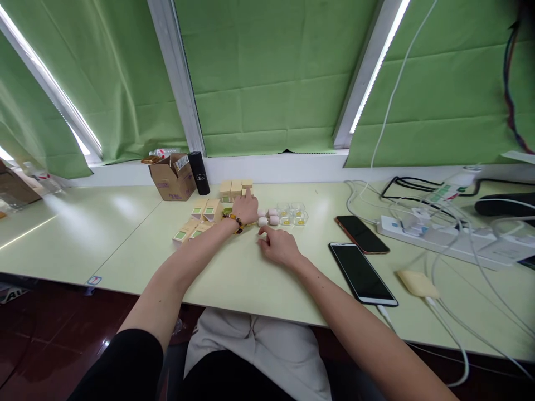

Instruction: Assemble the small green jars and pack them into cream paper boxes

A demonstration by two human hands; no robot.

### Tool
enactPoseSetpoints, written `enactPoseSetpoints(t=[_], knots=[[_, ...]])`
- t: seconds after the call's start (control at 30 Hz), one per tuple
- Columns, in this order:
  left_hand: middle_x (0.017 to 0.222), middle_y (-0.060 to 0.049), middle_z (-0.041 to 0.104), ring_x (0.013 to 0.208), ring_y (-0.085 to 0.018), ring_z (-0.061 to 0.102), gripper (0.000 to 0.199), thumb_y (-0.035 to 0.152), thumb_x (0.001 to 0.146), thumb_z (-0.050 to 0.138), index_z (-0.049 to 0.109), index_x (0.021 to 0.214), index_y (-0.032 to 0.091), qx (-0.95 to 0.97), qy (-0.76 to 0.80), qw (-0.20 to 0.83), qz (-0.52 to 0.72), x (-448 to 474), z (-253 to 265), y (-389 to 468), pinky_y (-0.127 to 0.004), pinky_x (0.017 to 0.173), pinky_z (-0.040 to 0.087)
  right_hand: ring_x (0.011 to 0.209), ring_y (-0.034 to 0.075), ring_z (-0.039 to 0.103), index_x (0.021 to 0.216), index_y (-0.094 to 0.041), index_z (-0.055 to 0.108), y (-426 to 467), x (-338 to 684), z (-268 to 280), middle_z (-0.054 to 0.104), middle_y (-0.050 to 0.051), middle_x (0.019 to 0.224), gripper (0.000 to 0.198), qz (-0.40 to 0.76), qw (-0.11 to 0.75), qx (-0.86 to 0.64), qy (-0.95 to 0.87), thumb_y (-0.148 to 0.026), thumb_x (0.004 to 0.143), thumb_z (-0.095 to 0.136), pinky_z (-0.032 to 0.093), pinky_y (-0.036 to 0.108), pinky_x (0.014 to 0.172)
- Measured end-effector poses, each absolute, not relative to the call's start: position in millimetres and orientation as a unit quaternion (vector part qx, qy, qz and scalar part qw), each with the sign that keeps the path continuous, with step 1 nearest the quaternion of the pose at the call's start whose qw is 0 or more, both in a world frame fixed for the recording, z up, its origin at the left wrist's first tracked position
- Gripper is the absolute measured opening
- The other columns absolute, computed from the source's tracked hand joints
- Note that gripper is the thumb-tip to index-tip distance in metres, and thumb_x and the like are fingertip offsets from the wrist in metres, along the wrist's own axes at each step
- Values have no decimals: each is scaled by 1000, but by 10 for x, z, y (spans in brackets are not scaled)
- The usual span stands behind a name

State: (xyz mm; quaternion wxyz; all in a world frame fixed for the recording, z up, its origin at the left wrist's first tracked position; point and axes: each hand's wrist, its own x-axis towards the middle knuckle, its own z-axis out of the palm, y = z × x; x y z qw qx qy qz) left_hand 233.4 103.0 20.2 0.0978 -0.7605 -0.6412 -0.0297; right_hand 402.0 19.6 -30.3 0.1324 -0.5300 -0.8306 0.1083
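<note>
My left hand (246,208), with a beaded bracelet on its wrist, reaches to the small cream-coloured boxes (226,191) at the back. Its fingers stretch toward the rightmost box, and the fingertips overlap that box's front; a firm grip does not show. More cream boxes with green labels (212,209) stand left of the wrist. Small pale pink jars (273,220) sit just right of my left hand. Beside them are clear containers with yellow bits (292,214). My right hand (279,245) is at the table in front of the jars, index finger and thumb apart, holding nothing visible.
An opened cardboard box (173,181) and a black cylinder (199,174) stand back left. On the right lie two phones (363,273), a cream charger (418,283), a white power strip (438,239) and tangled cables. A white bottle (455,184) leans behind the strip.
</note>
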Motion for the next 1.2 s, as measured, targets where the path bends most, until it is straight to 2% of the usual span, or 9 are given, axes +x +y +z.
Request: enactPoseSetpoints(t=[0.17,0.3,0.47,0.73,0.9,1.0,1.13,1.2], knots=[[147,-25,53,119,-31,67,38,19,89,61,66,125,7,-747,-661,65,-24,2441,162,1068,-38,95,53,95,27,73,131,-27,67,178,4026,-278,81,9,107,31,105,129,-530,-832,-33,102,58,39,31,72],[149,-27,51,126,-32,64,47,19,91,61,59,136,5,-737,-674,52,-34,2481,165,1120,-38,100,54,95,27,73,130,-26,67,164,4024,-259,81,9,106,31,104,130,-529,-832,-33,101,59,37,31,71],[151,-27,50,131,-31,63,45,19,95,55,58,138,5,-728,-683,38,-45,2496,191,1203,-37,101,54,96,27,73,129,-26,67,173,4018,-285,81,8,106,30,106,135,-523,-835,-33,101,60,36,31,70],[154,-28,50,120,-30,69,48,14,91,57,61,138,7,-712,-699,30,-53,2473,227,1280,-38,98,54,97,26,73,130,-26,66,156,4014,-258,82,8,108,30,108,131,-521,-837,-33,101,59,34,31,69],[155,-28,51,115,-30,72,41,13,91,56,67,130,6,-718,-692,29,-73,2473,271,1246,-39,98,55,99,27,73,131,-26,66,158,4014,-250,82,9,110,32,106,126,-521,-837,-33,101,58,37,32,71],[155,-24,55,108,-28,75,34,15,95,52,70,123,11,-724,-681,32,-102,2398,339,1160,-39,95,56,101,28,73,132,-26,66,157,4013,-246,81,9,110,32,109,119,-522,-837,-33,102,58,39,32,73],[147,-11,69,128,-26,69,44,16,103,38,64,139,20,-727,-663,59,-168,2152,420,922,-39,110,52,101,28,73,130,-25,67,156,4009,-249,82,9,107,31,110,117,-520,-839,-33,102,57,39,31,74],[134,-9,77,122,-24,71,41,18,103,41,68,134,21,-718,-647,54,-249,2003,419,752,-37,109,52,101,27,73,129,-25,67,155,4006,-253,82,9,107,30,108,119,-519,-840,-33,102,57,38,31,73]])
